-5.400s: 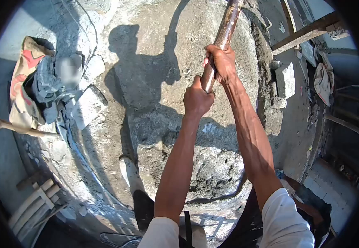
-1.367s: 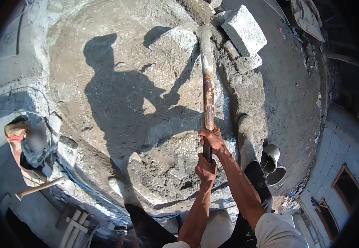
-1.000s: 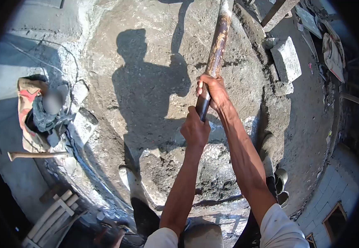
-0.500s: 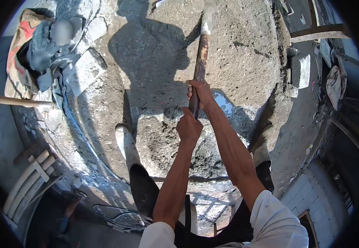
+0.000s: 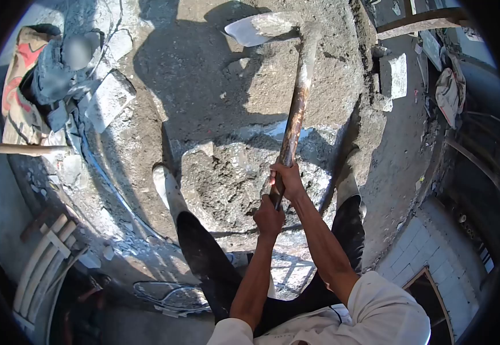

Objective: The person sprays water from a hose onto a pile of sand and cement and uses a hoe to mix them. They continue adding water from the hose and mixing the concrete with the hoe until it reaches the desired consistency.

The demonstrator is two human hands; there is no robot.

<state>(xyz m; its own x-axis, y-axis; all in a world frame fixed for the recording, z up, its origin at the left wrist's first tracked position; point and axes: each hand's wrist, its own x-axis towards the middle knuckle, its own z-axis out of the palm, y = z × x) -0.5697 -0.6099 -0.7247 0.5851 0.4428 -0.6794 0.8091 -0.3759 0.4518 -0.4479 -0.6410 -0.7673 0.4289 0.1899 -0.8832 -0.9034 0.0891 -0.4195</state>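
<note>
Both my hands grip the wooden handle of a hoe (image 5: pixel 297 115). My left hand (image 5: pixel 269 216) is closed round the lower end of the handle. Just above it, my right hand (image 5: pixel 288 180) wraps the same handle. The handle runs away from me, and its pale, worn metal blade (image 5: pixel 258 29) points left at the far end, raised over the grey ground or appearing so. Below the handle lies a patch of wet, rough grey mortar mix (image 5: pixel 232 178) between my boots, with a puddle of water (image 5: pixel 278 130) at its far edge.
My pale boots (image 5: pixel 167 187) stand either side of the mix. On the left are broken slabs (image 5: pixel 110 100), a torn sack (image 5: pixel 17 109), another wooden handle (image 5: pixel 25 150) and a slatted wooden piece (image 5: pixel 46 267). A block (image 5: pixel 393 76) and a sack (image 5: pixel 447 95) lie on the right.
My hands and the hoe handle have come down closer to my body. The blade, hardly visible before, now shows at the top. The whole view has shifted slightly.
</note>
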